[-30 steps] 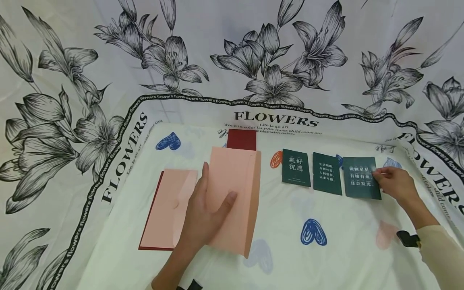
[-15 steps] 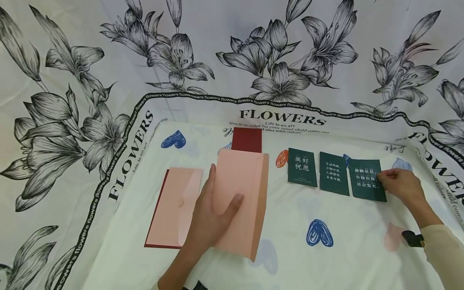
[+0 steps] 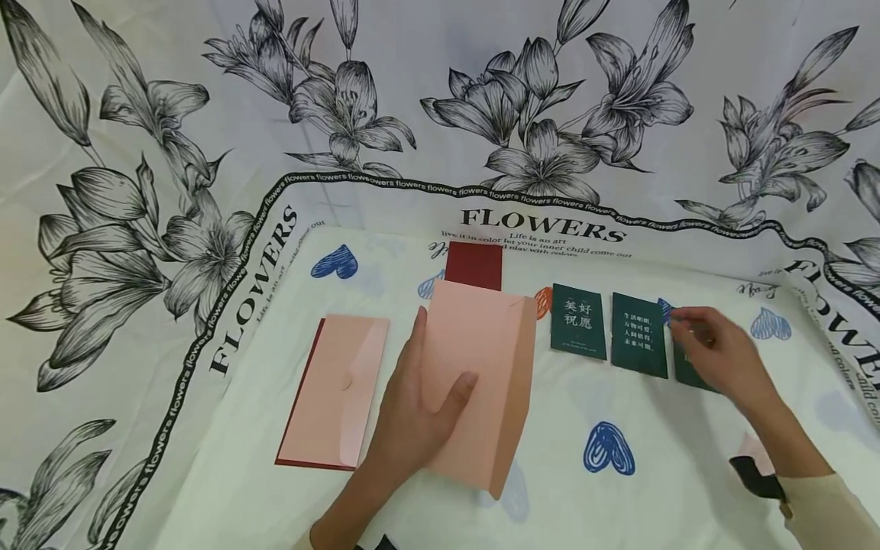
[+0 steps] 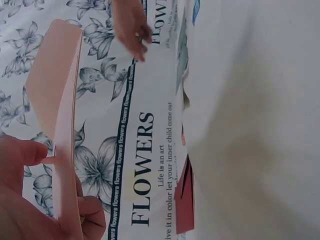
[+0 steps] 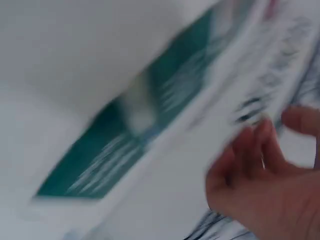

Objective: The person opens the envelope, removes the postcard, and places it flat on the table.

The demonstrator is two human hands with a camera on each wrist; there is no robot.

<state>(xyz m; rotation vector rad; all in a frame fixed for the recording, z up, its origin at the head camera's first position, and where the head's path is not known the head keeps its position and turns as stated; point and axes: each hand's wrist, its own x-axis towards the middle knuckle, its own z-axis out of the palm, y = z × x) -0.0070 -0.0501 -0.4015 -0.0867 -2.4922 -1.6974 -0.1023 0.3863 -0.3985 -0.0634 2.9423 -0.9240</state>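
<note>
My left hand [image 3: 419, 428] grips a pink envelope [image 3: 457, 328], thumb across its front, the long flap standing out along the right side. In the left wrist view the envelope [image 4: 65, 115] is edge-on between thumb and fingers. My right hand [image 3: 722, 351] is over the rightmost of three dark green cards and covers most of that card [image 3: 690, 373]. The right wrist view, blurred, has the fingers loosely bent, thumb apart, nothing between them. The middle card [image 3: 639, 336] and the left card [image 3: 579, 322], both with white Chinese characters, lie uncovered beside it.
Left of my left hand lies another pink envelope [image 3: 326, 389] with a dark red edge under it. A dark red piece [image 3: 474, 266] shows behind the held envelope. The flower-and-heart printed cloth [image 3: 509, 527] spreads beneath everything.
My right hand has let go of the rightmost green card's right edge and moved left, up over it. The left hand still holds the envelope, its flap side now turned a little more into view.
</note>
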